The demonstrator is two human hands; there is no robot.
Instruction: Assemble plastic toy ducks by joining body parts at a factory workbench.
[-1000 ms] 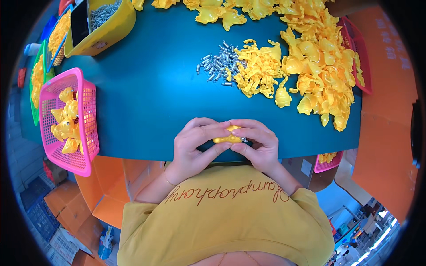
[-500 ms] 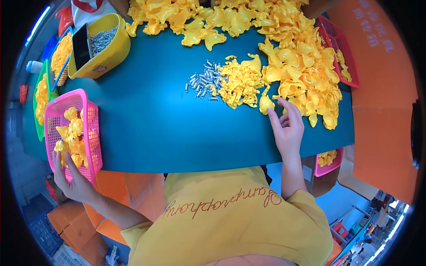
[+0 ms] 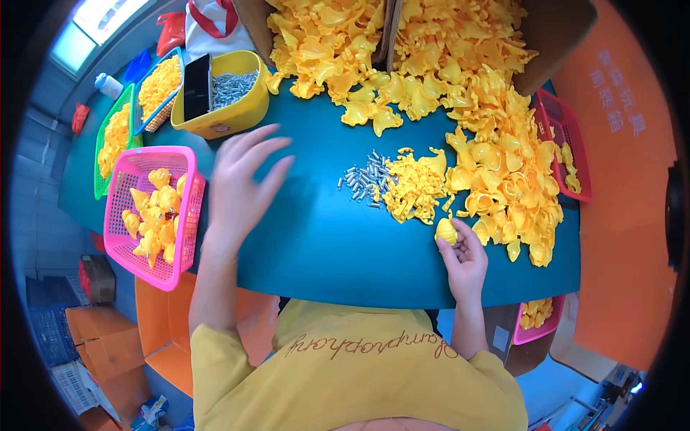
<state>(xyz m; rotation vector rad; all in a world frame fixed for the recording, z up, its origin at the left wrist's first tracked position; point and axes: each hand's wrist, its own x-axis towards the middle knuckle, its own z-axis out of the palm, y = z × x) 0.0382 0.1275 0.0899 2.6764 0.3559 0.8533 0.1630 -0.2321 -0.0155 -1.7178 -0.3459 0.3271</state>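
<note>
- Left hand (image 3: pixel 241 183) is now over the teal table (image 3: pixel 309 244), fingers spread and empty, a bit motion-blurred; half a second ago it was down at the pink basket (image 3: pixel 147 215) holding a yellow piece, so the finished part reads as dropped off in the basket.
- Right hand (image 3: pixel 463 258) sits at the near edge of the big yellow parts pile (image 3: pixel 503 179), fingers curled round one yellow shell piece (image 3: pixel 446 231); half a second ago it was only feeling along the pile edge, so this looks like a fresh pick-up.
- One second ago both hands met at the table's near edge, pressing a yellow part together. Judgement: one cycle is closed and a new one is starting.
- Small heap of silver screws (image 3: pixel 363 183) lies mid-table, touching the smaller yellow heap (image 3: pixel 413 190). It is between the hands, nearer the right.
- Pink basket is left of the left hand, overhanging the table's left rim, part full of assembled yellow pieces.
- Yellow tub (image 3: pixel 223 97) with screws and a dark phone leaning in it stands far left; green and blue baskets of yellow parts lie beyond it.
- Open room: a wide bare teal patch in front of the body, between both hands. The right side is crowded to the rim by the pile, and a red basket (image 3: pixel 571 151) hangs at the right edge.
</note>
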